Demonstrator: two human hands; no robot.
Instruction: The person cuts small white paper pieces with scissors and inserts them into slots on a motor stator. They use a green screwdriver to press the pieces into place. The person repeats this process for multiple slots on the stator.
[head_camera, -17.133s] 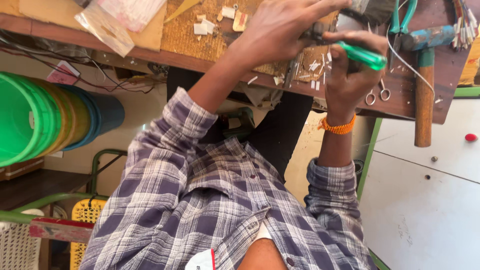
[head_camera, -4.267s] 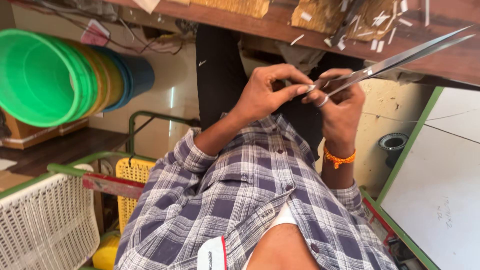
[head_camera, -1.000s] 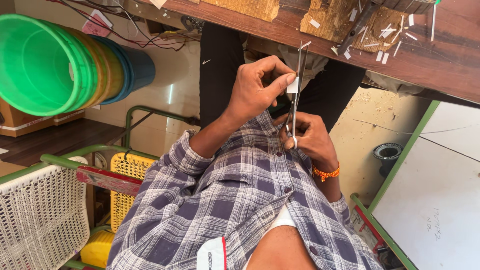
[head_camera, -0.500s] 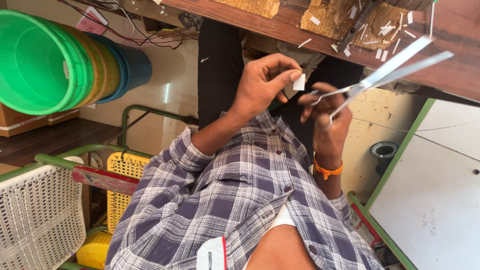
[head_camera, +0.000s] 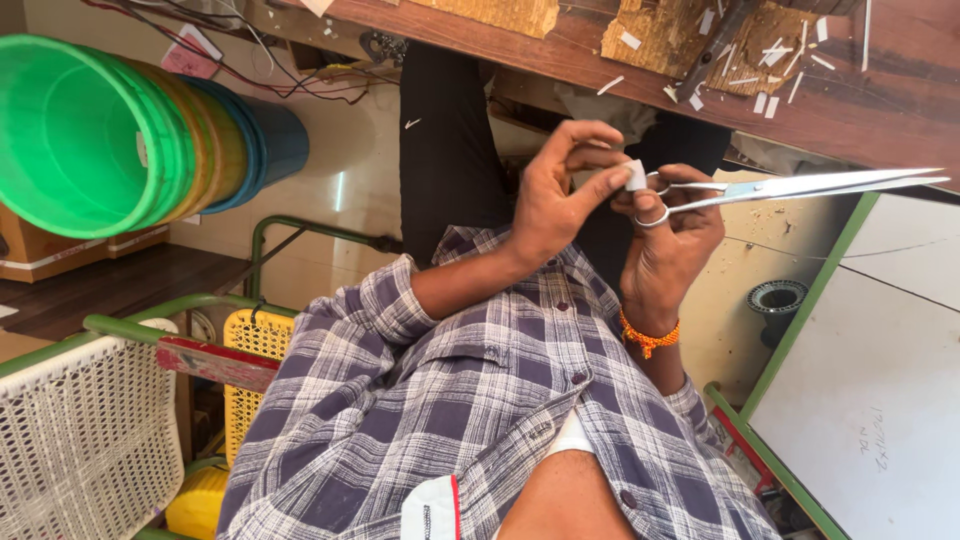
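left hand (head_camera: 560, 200): pinched white scrap (head_camera: 635, 175)
right hand (head_camera: 670, 235): fingers gripped scissors (head_camera: 790, 188), blades nearly closed

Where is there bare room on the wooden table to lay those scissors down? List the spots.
Bare wood on the table lies along its near edge, right of the white scraps, beyond the scissors in the right hand. A narrower strip runs between the two cardboard pads. The right pad is littered. The left hand pinches a white piece.
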